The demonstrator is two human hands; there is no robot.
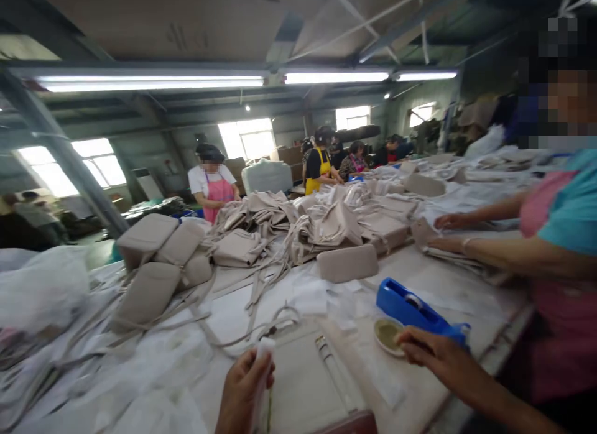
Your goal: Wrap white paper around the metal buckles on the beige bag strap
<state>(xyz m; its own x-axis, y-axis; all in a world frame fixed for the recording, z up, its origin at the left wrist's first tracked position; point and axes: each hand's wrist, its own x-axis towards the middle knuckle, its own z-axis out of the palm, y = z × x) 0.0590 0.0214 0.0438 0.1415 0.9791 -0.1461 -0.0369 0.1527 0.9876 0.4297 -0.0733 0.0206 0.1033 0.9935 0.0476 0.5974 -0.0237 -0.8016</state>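
From the head camera, the left hand [242, 384] is clenched around a small white tube [262, 372] held over the beige bag [303, 384] lying flat on the tabletop [420, 384], while the right hand [431, 354] rests loosely curled, grasping nothing, touching the small dish [387, 334] just beside the blue tape dispenser [417, 309]. A careless squeeze could likely smear the bag's face, or the right hand could tip the dish. Loose straps [233, 309], piled bags [298, 226] and a co-worker's arm [494, 250] crowd the surface.
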